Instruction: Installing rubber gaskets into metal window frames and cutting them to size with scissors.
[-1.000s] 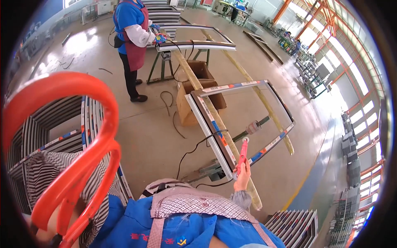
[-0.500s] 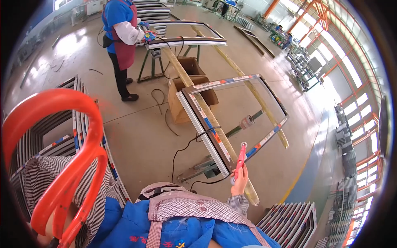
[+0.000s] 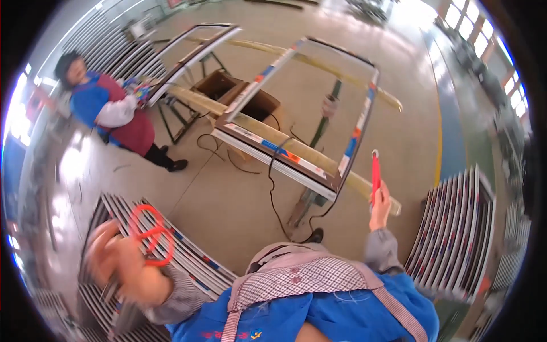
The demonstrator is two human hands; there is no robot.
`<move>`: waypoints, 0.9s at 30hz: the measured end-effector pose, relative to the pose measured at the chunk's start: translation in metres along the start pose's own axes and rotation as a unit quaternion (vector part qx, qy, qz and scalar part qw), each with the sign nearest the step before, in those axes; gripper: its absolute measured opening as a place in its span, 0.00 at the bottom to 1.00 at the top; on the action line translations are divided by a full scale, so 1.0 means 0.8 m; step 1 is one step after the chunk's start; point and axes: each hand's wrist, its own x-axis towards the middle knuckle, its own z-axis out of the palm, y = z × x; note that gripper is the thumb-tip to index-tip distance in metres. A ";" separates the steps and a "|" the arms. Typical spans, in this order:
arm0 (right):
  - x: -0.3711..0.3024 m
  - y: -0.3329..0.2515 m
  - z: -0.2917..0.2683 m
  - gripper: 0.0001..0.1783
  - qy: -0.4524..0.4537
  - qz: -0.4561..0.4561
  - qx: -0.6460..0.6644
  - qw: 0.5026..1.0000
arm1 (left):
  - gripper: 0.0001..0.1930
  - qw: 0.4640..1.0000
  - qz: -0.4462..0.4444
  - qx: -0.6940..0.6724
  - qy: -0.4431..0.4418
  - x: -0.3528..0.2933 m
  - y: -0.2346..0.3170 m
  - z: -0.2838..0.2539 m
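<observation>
My left hand [image 3: 128, 265] is over the stack of frames on the left, smeared by motion. A pair of scissors with red looped handles [image 3: 151, 233] sticks out from its fingers; the blades are hidden. Raised in my right hand [image 3: 380, 208] is a slim red spline roller [image 3: 375, 174], fingers wrapped round its lower part, small wheel at the top. Ahead of me a rectangular brown and white window frame [image 3: 279, 149] lies on two yellowish beams, with printed stickers along its sides and a black cord across its near side. The right hand is apart from the frame.
At far left a person in a maroon apron [image 3: 134, 122] works at another frame [image 3: 196, 51]. An open cardboard box [image 3: 265, 105] stands below the beams. Stacked frames lie left [image 3: 194, 256] and right [image 3: 456, 233]. A black cord [image 3: 273, 199] hangs toward the floor.
The scissors in my left hand have moved away from the camera, down over the left stack. My right hand with the spline roller has moved off the window frame's corner. The view has turned.
</observation>
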 end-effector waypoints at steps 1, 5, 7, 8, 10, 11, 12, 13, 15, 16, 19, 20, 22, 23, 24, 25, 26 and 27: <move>-0.002 0.013 -0.017 0.19 0.024 0.019 -0.001 1.000 | 0.04 0.991 -0.062 0.021 -0.113 -0.015 -0.003 0.042; -0.003 0.059 -0.081 0.21 0.035 -0.046 -0.207 0.977 | 0.07 0.815 -0.472 -0.139 -0.308 -0.109 -0.046 0.139; 0.003 0.083 -0.097 0.24 0.027 -0.166 -0.313 0.935 | 0.07 0.799 -0.450 -0.126 -0.379 -0.163 -0.072 0.179; 0.008 0.083 -0.104 0.24 0.031 -0.157 -0.316 0.935 | 0.07 0.794 -0.451 -0.124 -0.388 -0.187 -0.077 0.199; 0.027 0.079 -0.117 0.24 -0.072 -0.230 -0.411 0.879 | 0.06 0.775 -0.453 -0.153 -0.413 -0.226 -0.076 0.235; 0.037 0.088 -0.123 0.23 -0.097 -0.197 -0.435 0.873 | 0.06 0.773 -0.454 -0.151 -0.418 -0.240 -0.072 0.253; 0.050 0.092 -0.124 0.23 -0.098 -0.191 -0.434 0.875 | 0.06 0.754 -0.467 -0.164 -0.433 -0.253 -0.069 0.271; 0.060 0.091 -0.123 0.22 -0.112 -0.238 -0.441 0.858 | 0.06 0.734 -0.481 -0.175 -0.447 -0.261 -0.062 0.283; 0.080 0.093 -0.121 0.21 -0.129 -0.280 -0.443 0.842 | 0.06 0.728 -0.478 -0.186 -0.454 -0.275 -0.045 0.307; 0.089 0.094 -0.119 0.20 -0.150 -0.271 -0.456 0.834 | 0.06 0.724 -0.476 -0.202 -0.457 -0.281 -0.037 0.316; 0.110 0.105 -0.120 0.20 -0.186 -0.264 -0.473 0.820 | 0.07 0.727 -0.474 -0.184 -0.461 -0.293 -0.016 0.332; 0.112 0.109 -0.121 0.21 -0.199 -0.270 -0.480 0.810 | 0.07 0.716 -0.496 -0.180 -0.458 -0.295 -0.011 0.336; 0.113 0.108 -0.119 0.21 -0.184 -0.277 -0.480 0.812 | 0.08 0.709 -0.511 -0.192 -0.446 -0.300 -0.007 0.337; 0.110 0.107 -0.119 0.21 -0.166 -0.285 -0.484 0.811 | 0.09 0.698 -0.541 -0.206 -0.421 -0.301 -0.005 0.336; 0.107 0.100 -0.114 0.21 -0.166 -0.285 -0.482 0.812 | 0.10 0.686 -0.570 -0.222 -0.394 -0.301 -0.003 0.339; 0.097 0.091 -0.104 0.21 -0.131 -0.279 -0.444 0.842 | 0.11 0.673 -0.597 -0.238 -0.366 -0.302 -0.001 0.342; 0.086 0.084 -0.092 0.21 -0.095 -0.271 -0.404 0.868 | 0.11 0.673 -0.597 -0.237 -0.367 -0.307 0.001 0.348; 0.067 0.079 -0.078 0.23 -0.149 -0.205 -0.295 0.921 | 0.11 0.662 -0.611 -0.259 -0.348 -0.315 0.004 0.350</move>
